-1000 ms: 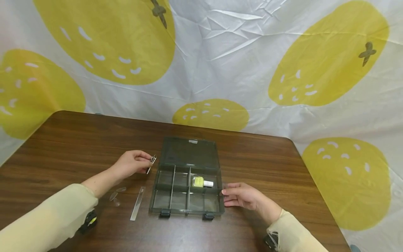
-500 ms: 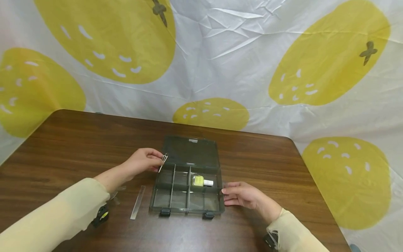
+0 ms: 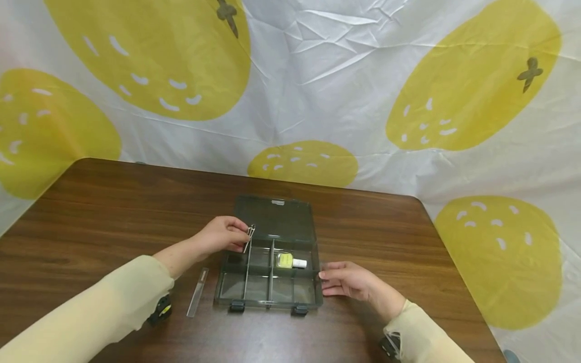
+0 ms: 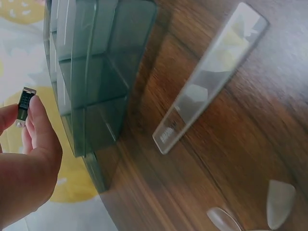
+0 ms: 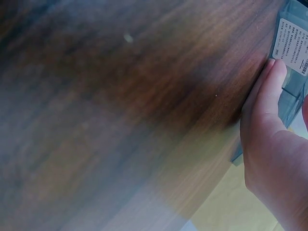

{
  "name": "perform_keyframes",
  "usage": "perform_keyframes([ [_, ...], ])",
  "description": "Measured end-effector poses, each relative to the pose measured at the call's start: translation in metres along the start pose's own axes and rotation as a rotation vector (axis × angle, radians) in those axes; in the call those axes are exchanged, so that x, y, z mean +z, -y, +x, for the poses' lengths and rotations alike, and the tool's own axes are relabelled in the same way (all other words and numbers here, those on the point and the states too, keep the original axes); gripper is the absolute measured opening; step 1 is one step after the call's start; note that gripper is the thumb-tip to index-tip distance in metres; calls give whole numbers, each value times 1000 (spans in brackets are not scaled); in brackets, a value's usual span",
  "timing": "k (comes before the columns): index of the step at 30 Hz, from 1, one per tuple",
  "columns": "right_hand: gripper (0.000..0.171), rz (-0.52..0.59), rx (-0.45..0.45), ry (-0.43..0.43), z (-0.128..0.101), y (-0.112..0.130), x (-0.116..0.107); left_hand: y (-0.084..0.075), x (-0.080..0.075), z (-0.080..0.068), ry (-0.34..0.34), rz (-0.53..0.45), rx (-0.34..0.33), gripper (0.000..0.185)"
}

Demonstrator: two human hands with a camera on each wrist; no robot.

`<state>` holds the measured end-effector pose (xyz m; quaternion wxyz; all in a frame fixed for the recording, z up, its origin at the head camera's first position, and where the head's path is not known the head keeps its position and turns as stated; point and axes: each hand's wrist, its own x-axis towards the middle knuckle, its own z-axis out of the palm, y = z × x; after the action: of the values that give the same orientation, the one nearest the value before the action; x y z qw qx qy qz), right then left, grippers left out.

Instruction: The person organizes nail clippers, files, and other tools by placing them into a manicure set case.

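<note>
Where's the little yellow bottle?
In the head view, the yellow bottle lies in the back right compartment of the open box, near the right hand.

Two hands (image 3: 223, 235) (image 3: 348, 281), one box (image 3: 268, 304), bottle (image 3: 285, 260), clipper (image 3: 249, 239), strip (image 3: 197, 293), perhaps three chips (image 4: 280, 204)

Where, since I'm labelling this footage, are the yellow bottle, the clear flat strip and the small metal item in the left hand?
Yellow bottle (image 3: 285, 260): head view, on its yellow body.
Clear flat strip (image 4: 209, 79): left wrist view, on its middle stretch.
Small metal item (image 4: 26, 102): left wrist view, on its dark face.
</note>
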<state>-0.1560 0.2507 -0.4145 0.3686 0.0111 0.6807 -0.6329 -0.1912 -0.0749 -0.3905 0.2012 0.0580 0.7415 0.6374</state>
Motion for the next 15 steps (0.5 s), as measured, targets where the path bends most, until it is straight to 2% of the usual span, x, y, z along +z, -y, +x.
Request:
perform_keyframes([
  [11, 76, -12, -4, -6, 1, 0, -1, 0, 15, 8, 46, 35, -17, 27],
  [15, 76, -10, -5, -6, 1, -1, -1, -1, 17, 7, 42, 54, -41, 25],
])
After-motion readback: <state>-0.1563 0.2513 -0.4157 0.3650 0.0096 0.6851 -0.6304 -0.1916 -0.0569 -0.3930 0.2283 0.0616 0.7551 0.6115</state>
